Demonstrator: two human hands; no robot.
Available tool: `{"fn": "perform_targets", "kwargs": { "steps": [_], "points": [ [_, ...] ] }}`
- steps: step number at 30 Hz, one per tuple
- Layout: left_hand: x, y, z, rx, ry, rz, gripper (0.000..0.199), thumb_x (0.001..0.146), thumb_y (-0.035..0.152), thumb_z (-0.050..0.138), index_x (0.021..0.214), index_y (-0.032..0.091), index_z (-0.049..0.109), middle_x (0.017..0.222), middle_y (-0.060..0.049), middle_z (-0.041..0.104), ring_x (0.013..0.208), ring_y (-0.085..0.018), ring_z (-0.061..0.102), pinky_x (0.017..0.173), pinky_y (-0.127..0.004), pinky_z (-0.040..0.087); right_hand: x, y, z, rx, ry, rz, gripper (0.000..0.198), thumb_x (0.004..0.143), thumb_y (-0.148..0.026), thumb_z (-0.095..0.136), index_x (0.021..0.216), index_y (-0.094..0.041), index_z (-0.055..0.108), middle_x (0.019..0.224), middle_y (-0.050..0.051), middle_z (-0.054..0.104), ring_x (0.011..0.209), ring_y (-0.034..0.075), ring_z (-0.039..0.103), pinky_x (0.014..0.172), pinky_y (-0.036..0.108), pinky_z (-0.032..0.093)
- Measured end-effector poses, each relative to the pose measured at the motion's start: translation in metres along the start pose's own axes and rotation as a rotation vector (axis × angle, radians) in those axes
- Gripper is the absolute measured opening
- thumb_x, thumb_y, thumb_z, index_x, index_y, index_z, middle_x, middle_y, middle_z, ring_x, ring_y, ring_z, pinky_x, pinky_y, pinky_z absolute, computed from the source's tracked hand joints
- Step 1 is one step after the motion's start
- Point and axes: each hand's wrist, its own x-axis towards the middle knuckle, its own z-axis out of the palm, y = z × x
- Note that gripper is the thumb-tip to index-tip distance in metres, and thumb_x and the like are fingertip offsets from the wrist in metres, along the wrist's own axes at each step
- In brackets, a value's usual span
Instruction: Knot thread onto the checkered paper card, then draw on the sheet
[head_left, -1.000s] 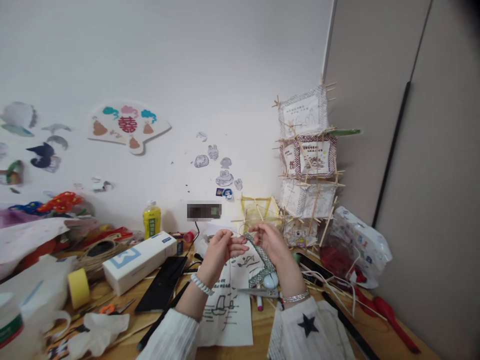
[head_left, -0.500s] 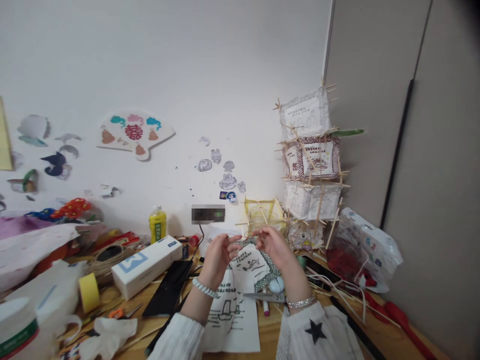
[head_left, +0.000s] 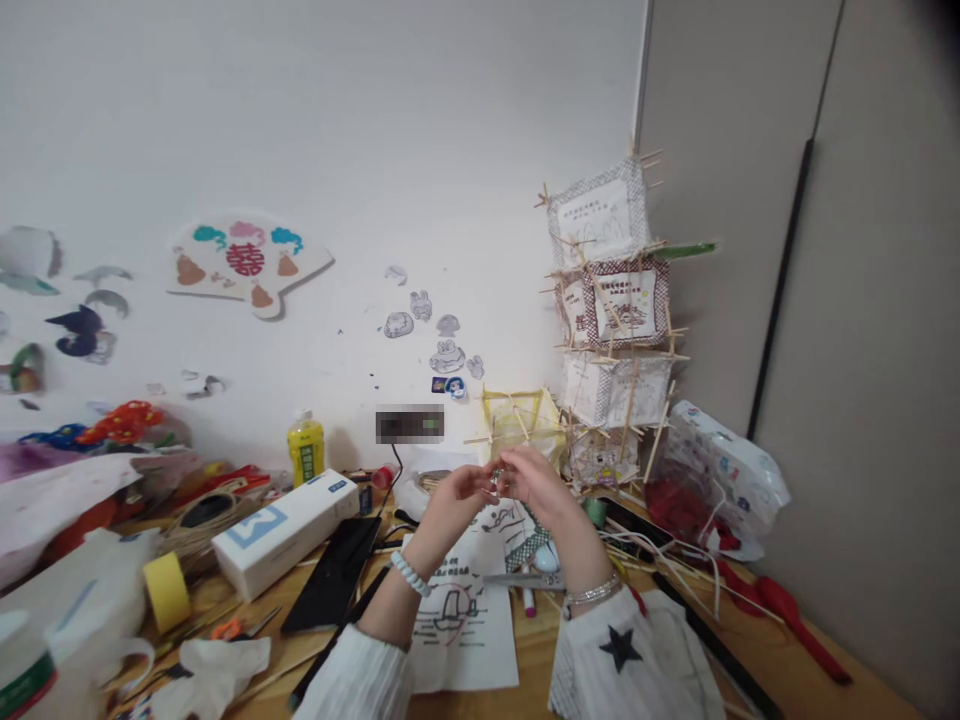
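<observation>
My left hand (head_left: 461,495) and my right hand (head_left: 532,485) meet fingertip to fingertip above the desk. Both are closed in a pinch on a thin thread, mostly hidden by the fingers. A faint reddish curve of it seems to hang over the white paper (head_left: 491,650) with a boat drawing. Behind the hands lies a drawn sheet with a green patterned border (head_left: 529,545), partly covered. Scissors (head_left: 525,580) and a marker (head_left: 529,602) rest below my right hand.
A tall stick-and-paper lantern stack (head_left: 622,300) stands at the right, beside a yellow stick frame (head_left: 517,415). To the left are a white box (head_left: 285,535), a black phone-like slab (head_left: 330,575), yellow tape (head_left: 166,590) and a drink bottle (head_left: 306,448). White cables (head_left: 675,555) lie at right.
My hands have come together from slightly apart, and the fingertips now meet in a pinch. The view has shifted a little to the right.
</observation>
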Motion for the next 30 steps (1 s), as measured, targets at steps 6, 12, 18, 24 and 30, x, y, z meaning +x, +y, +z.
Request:
{"fn": "perform_targets", "kwargs": {
  "steps": [6,12,18,24,30],
  "points": [
    [-0.007,0.004,0.004,0.090,-0.099,-0.101,0.011,0.059,0.018,0.061,0.069,0.013,0.062,0.061,0.001,0.054,0.047,-0.007,0.042,0.045,-0.019,0.033,-0.002,-0.004,0.000,-0.288,0.046,-0.045,0.014,0.068,-0.026,0.055,0.064,-0.015,0.062,0.064,0.000,0.062,0.041,0.005,0.043,0.044,0.020,0.035],
    [-0.004,-0.002,0.001,0.158,-0.040,-0.084,0.028,0.065,0.040,0.062,0.060,0.012,0.059,0.046,0.005,0.041,0.043,-0.006,0.030,0.042,-0.019,0.022,-0.001,-0.007,-0.007,-0.346,0.076,-0.080,0.016,0.070,-0.027,0.054,0.064,-0.015,0.063,0.045,-0.004,0.051,0.038,0.006,0.040,0.041,0.020,0.028],
    [-0.002,-0.005,-0.004,0.160,0.023,-0.080,0.033,0.065,0.045,0.063,0.071,0.012,0.064,0.051,0.004,0.043,0.045,-0.006,0.029,0.042,-0.019,0.022,-0.002,-0.013,-0.017,-0.420,0.097,-0.069,0.018,0.071,-0.027,0.052,0.064,-0.015,0.062,0.041,-0.004,0.046,0.038,0.007,0.040,0.042,0.020,0.028],
    [-0.004,-0.001,-0.003,0.058,0.014,-0.145,0.037,0.065,0.049,0.061,0.070,0.012,0.061,0.049,0.006,0.040,0.042,-0.005,0.029,0.041,-0.018,0.019,-0.005,-0.012,-0.012,-0.374,0.044,-0.024,0.015,0.072,-0.028,0.049,0.067,-0.016,0.055,0.071,0.001,0.062,0.045,0.007,0.045,0.046,0.021,0.035],
    [-0.007,0.005,0.002,-0.073,0.047,-0.192,0.037,0.060,0.049,0.065,0.064,0.013,0.057,0.053,0.004,0.046,0.043,-0.004,0.032,0.042,-0.017,0.021,0.000,-0.001,-0.009,-0.584,0.059,-0.093,0.023,0.072,-0.032,0.054,0.089,-0.017,0.053,0.075,0.001,0.060,0.051,0.009,0.049,0.048,0.022,0.039]
  ]
}}
